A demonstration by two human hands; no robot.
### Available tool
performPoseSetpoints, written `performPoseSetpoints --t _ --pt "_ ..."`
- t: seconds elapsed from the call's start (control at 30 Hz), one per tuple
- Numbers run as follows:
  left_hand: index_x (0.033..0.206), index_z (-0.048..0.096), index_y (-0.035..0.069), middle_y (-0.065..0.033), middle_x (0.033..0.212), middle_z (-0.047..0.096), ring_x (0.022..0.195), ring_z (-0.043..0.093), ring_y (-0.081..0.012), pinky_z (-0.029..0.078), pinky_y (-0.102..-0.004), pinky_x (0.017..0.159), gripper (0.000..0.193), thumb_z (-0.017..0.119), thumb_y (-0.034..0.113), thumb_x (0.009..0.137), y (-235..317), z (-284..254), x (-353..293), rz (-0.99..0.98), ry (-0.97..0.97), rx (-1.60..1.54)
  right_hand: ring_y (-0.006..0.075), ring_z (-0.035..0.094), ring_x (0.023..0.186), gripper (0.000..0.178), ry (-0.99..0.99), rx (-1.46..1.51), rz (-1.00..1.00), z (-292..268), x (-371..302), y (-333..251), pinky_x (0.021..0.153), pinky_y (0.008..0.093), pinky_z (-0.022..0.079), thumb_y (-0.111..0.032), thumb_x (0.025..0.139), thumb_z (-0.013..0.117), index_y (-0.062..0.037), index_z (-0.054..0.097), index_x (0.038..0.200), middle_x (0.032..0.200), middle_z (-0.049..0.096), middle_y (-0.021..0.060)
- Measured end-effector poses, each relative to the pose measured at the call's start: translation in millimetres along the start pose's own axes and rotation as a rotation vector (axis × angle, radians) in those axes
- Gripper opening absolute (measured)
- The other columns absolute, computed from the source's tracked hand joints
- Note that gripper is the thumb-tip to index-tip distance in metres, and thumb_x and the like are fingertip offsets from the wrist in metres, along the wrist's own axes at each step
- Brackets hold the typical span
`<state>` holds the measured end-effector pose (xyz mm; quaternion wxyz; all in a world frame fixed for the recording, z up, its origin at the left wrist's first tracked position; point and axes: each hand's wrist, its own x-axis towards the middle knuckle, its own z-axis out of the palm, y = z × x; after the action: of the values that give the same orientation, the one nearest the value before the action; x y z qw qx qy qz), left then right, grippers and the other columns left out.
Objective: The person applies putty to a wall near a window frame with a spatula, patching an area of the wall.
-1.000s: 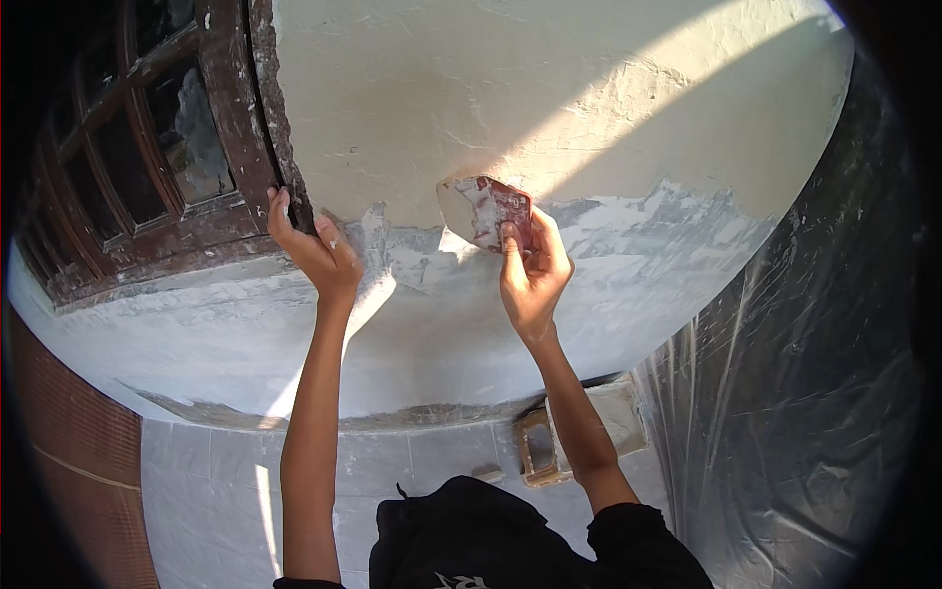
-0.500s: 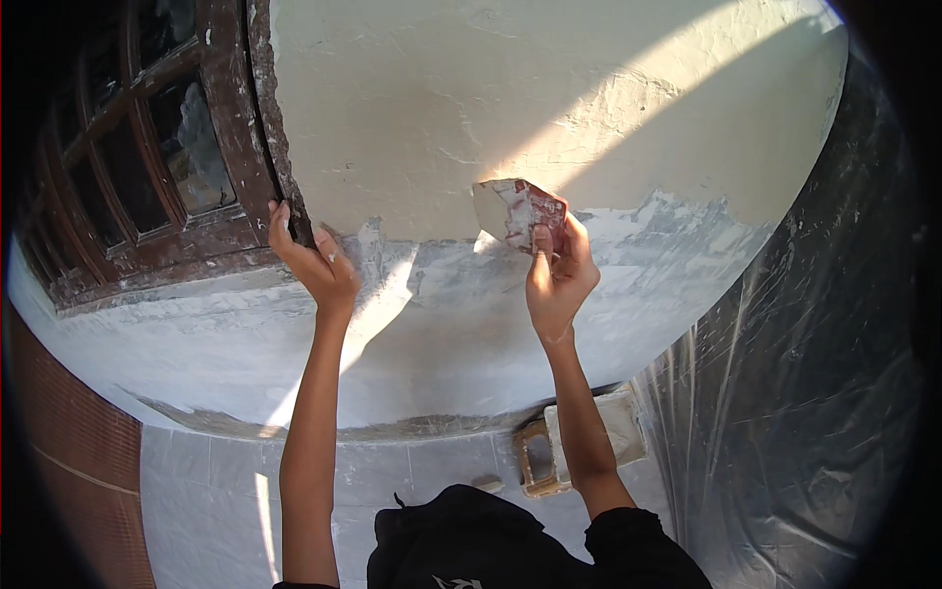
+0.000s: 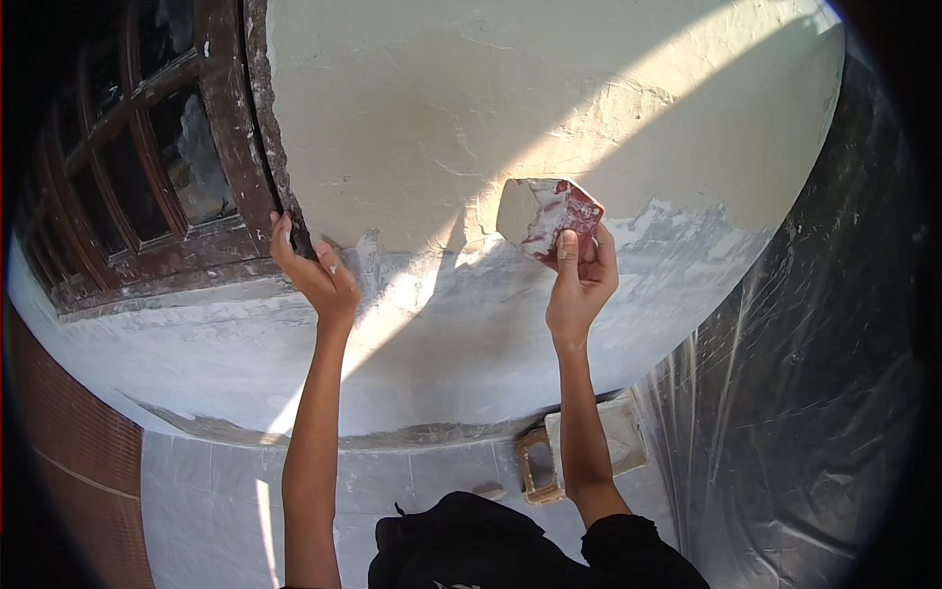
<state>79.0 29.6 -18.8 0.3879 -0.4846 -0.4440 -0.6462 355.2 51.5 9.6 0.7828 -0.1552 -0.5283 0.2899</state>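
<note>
- I see the scraper [image 3: 549, 218] in the right hand [image 3: 581, 290]. The fingers are closed on its near right corner, thumb on the face toward me; the broad part projects far and left.
- The left hand [image 3: 322, 280] is at the near right corner of the window frame [image 3: 224, 123], thumb and forefinger loosely spread. I cannot tell whether they press on it.
- The scraper is in front of the wall [image 3: 383, 128]; I cannot tell whether its edge touches.
- Lateral limits: window frame to the left, plastic sheeting [image 3: 805, 422] to the right. Open wall surface lies between scraper and frame, and beyond the scraper.
- Scraper finish: pale left part, dark red right part, white smears across the face.
</note>
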Motion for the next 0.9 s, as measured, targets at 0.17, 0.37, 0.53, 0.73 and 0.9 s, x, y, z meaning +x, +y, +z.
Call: performPoseSetpoints --t 0.17,0.37,0.53,0.73,0.9 --pt "0.135 0.028 -0.011 -0.0283 0.135 0.034 0.132 0.033 -0.0426 0.024 -0.0505 0.110 0.051 0.038 0.021 0.096 0.1 2.4 -0.9 -0.016 0.002 -0.018 0.0096 0.060 0.095 0.026 0.026 -0.020 -0.022 -0.2 5.7 13.1 0.078 0.0237 0.052 -0.003 0.096 0.055 0.0054 0.053 0.120 0.105 0.064 0.0090" --pt "0.135 0.028 -0.011 -0.0281 0.135 0.035 0.132 0.033 -0.0420 0.024 -0.0504 0.109 0.051 0.038 0.021 0.097 4.3 3.6 -1.0 0.011 -0.004 -0.037 0.0101 0.062 0.089 0.029 0.025 0.042 0.097 -1.3 2.5 0.5 0.074 0.0272 0.057 -0.008 0.097 0.056 0.0038 0.052 0.123 0.103 0.066 0.0079" --pt "0.134 0.028 -0.011 -0.0278 0.135 0.034 0.133 0.032 -0.0417 0.024 -0.0505 0.109 0.050 0.037 0.021 0.097 0.3 1.6 -3.2 -0.018 0.017 -0.035 0.0071 0.061 0.087 0.030 0.084 0.058 0.116 -3.6 -1.6 11.5 0.072 0.0266 0.057 -0.010 0.097 0.057 0.0012 0.052 0.123 0.099 0.067 0.0043" --pt "0.134 0.028 -0.011 -0.0278 0.134 0.034 0.133 0.033 -0.0418 0.025 -0.0504 0.109 0.050 0.038 0.020 0.096 3.1 2.6 0.5 -0.028 0.004 -0.032 0.0089 0.063 0.085 0.029 0.029 0.056 0.067 -6.2 1.6 30.2 0.067 0.0270 0.058 -0.010 0.096 0.058 -0.0009 0.052 0.123 0.098 0.067 0.0040" --pt "0.134 0.028 -0.011 -0.0281 0.135 0.034 0.132 0.033 -0.0419 0.025 -0.0504 0.109 0.049 0.038 0.019 0.096 -5.8 -0.5 -1.4 0.016 0.018 -0.033 0.0080 0.063 0.078 0.030 0.185 0.072 0.094 -12.9 1.5 9.9 0.063 0.0255 0.058 -0.010 0.096 0.058 -0.0021 0.052 0.124 0.092 0.067 0.0023"
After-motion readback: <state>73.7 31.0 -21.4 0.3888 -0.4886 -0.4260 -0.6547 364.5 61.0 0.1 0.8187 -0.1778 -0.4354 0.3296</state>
